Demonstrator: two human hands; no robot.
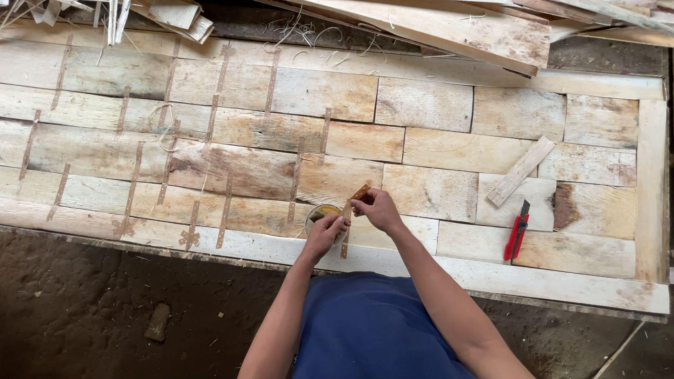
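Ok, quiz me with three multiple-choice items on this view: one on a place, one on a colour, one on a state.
1. Where does the utility knife lie?
A. right of the hands
B. left of the hands
C. on the floor
2. What colour is its handle?
A. blue
B. red
C. green
3. What is the right hand doing?
A. resting flat
B. gripping the knife
C. pinching a brown strip

Answers: 1 A, it rests on the boards to the right; 2 B, red with black; 3 C, its fingers pinch the strip, with the left hand lower down.
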